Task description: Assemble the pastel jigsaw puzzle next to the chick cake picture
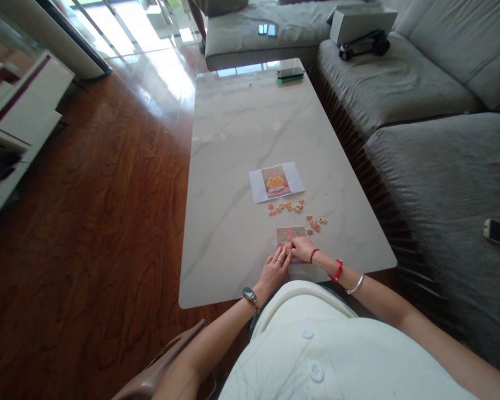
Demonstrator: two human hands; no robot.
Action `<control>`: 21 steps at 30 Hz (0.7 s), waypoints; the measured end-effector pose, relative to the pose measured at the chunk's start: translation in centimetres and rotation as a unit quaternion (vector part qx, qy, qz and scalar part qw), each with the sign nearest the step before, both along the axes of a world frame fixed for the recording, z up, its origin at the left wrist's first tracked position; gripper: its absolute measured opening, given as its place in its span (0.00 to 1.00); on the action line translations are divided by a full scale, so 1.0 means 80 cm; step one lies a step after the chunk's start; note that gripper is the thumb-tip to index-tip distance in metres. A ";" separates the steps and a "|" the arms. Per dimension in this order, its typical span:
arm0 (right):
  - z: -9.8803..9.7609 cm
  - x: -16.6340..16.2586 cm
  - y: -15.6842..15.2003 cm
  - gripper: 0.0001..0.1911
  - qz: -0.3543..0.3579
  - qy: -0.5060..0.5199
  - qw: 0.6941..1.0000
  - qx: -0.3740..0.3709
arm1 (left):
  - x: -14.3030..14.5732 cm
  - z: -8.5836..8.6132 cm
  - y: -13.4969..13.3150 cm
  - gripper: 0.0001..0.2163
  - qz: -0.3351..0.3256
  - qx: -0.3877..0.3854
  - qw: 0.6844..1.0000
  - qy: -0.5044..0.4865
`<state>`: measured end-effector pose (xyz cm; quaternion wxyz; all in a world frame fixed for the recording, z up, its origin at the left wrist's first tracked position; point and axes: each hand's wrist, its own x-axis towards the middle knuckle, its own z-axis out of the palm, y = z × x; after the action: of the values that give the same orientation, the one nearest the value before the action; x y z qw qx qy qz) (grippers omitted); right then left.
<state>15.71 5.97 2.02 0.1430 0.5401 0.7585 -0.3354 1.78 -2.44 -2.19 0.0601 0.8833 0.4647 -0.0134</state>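
Observation:
A small jigsaw puzzle [284, 233], partly put together, lies near the front edge of the table. My left hand [276, 268] rests at its lower left, fingers stretched out and fingertips touching its edge. Over the middle of the puzzle, my right hand [302, 248] has its fingers curled and pressed together, pointing down; what is between them is too small and hidden to tell. Loose puzzle pieces [289, 206] lie in a row beyond the puzzle, and another cluster of pieces [315, 225] sits at its upper right. Both hands cover part of the puzzle.
A folded paper with a printed picture [276, 181] lies beyond the loose pieces on the marble-patterned table [229, 222]. A dark device with a green edge [290, 74] is at the table's far end. A grey sofa [441, 155] runs along the right; a chair [162, 361] stands lower left.

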 end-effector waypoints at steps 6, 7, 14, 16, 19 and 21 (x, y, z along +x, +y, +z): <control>-0.004 0.002 -0.011 0.12 -0.021 0.018 0.999 0.021 | 0.000 -0.001 -0.001 0.22 0.004 0.011 1.000 -0.011; -0.005 0.003 -0.011 0.12 -0.029 0.023 0.999 0.026 | -0.001 -0.001 -0.001 0.22 0.006 0.012 1.000 -0.015; -0.001 -0.007 -0.009 0.12 -0.068 0.007 0.998 0.007 | 0.005 0.002 0.002 0.21 0.006 0.010 1.000 0.007; 0.003 -0.015 -0.012 0.12 -0.082 0.010 0.996 0.039 | 0.008 0.001 0.002 0.19 0.009 0.006 1.000 0.014; 0.007 -0.017 -0.009 0.10 -0.094 0.045 0.993 0.061 | 0.011 -0.001 0.001 0.18 0.009 0.001 1.000 0.015; 0.007 -0.005 0.001 0.08 -0.091 0.082 0.991 0.053 | 0.011 -0.002 0.001 0.19 0.011 -0.002 1.000 0.015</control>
<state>15.29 6.02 2.57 0.0206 0.5841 0.7322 -0.3496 2.68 -2.36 -2.39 0.0548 0.8780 0.4748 -0.0268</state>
